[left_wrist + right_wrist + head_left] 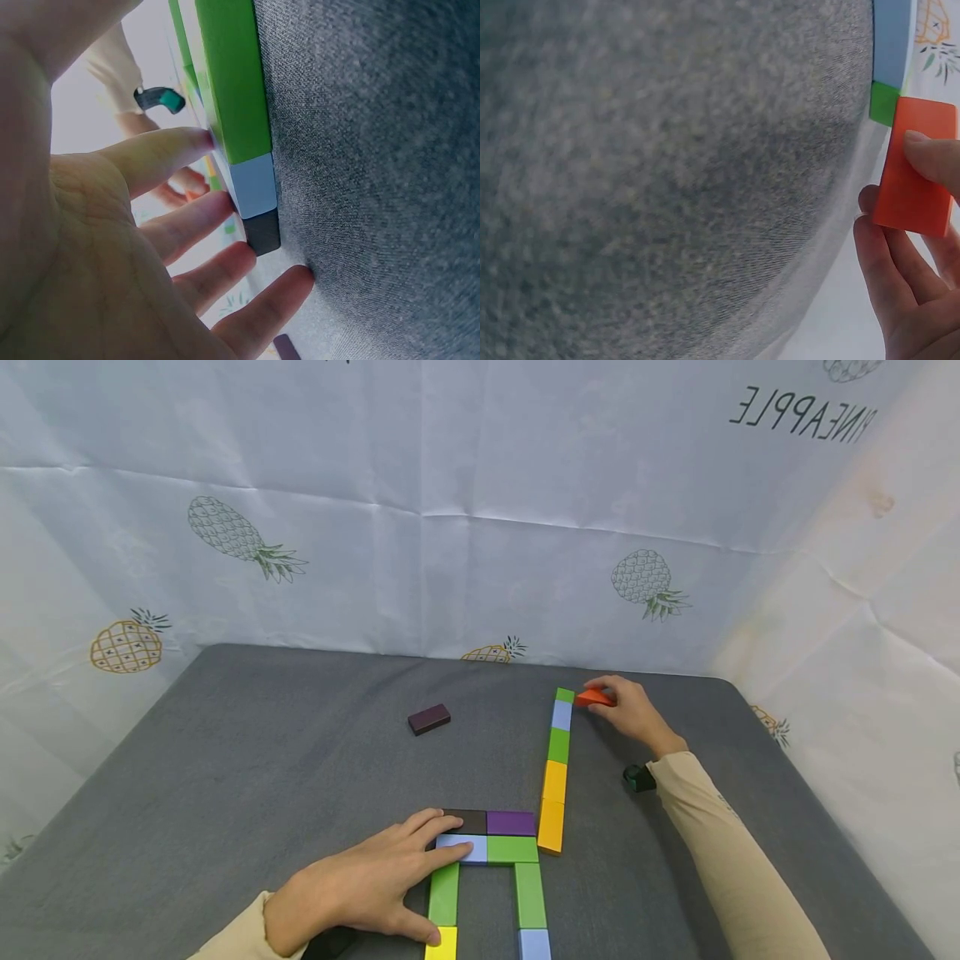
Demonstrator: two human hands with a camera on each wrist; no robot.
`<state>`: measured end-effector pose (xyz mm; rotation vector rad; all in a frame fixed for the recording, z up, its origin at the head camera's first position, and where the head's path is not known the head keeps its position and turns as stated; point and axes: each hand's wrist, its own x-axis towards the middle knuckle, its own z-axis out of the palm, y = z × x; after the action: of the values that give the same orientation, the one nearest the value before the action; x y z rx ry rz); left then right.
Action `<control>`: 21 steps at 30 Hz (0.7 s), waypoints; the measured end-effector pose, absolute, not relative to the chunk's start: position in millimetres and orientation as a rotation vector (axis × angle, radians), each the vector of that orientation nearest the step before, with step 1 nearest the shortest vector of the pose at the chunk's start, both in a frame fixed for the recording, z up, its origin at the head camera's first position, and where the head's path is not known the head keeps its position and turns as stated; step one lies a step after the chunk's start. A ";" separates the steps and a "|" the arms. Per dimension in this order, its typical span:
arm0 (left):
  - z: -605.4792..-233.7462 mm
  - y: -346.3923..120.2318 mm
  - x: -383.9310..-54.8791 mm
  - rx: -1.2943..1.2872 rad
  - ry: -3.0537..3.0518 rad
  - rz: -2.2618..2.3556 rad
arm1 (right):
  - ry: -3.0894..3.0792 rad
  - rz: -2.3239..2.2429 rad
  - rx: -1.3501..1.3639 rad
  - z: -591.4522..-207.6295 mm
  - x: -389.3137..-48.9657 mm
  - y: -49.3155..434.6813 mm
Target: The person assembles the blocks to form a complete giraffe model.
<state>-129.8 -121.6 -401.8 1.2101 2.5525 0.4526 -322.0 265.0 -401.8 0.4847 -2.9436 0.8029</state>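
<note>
Coloured flat blocks lie in lines on a grey cloth table [247, 793]. My right hand [626, 706] pinches an orange block [595, 697] [915, 169] beside the small green block [565, 695] [885, 103] at the far end of a line of blue, green and yellow blocks [557, 768]. My left hand [360, 889] [112, 247] lies flat with straight fingers on the near cluster, its fingertips on a light blue block [472, 847] [253, 185] and a green block [444, 893] [236, 75]. A brown block [468, 820] and a purple block [511, 822] lie just behind.
A lone dark purple block [429, 719] lies apart near the table's middle. A dark green object [637, 777] sits by my right wrist. Pineapple-print sheets [450, 502] close off the back and the right side.
</note>
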 end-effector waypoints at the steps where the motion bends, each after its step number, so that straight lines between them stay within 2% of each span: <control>1: -401.8 -121.6 -129.9 1.205 2.550 0.454 | -2.949 0.802 0.475 -402.1 -322.5 265.3; 21: -402.6 -121.8 -129.6 1.177 2.542 0.456 | -3.025 0.739 0.413 -409.9 -330.4 265.3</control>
<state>-129.6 -121.8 -402.6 1.1770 2.5421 0.4558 -330.4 265.3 -409.9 0.4127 -3.0247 0.7388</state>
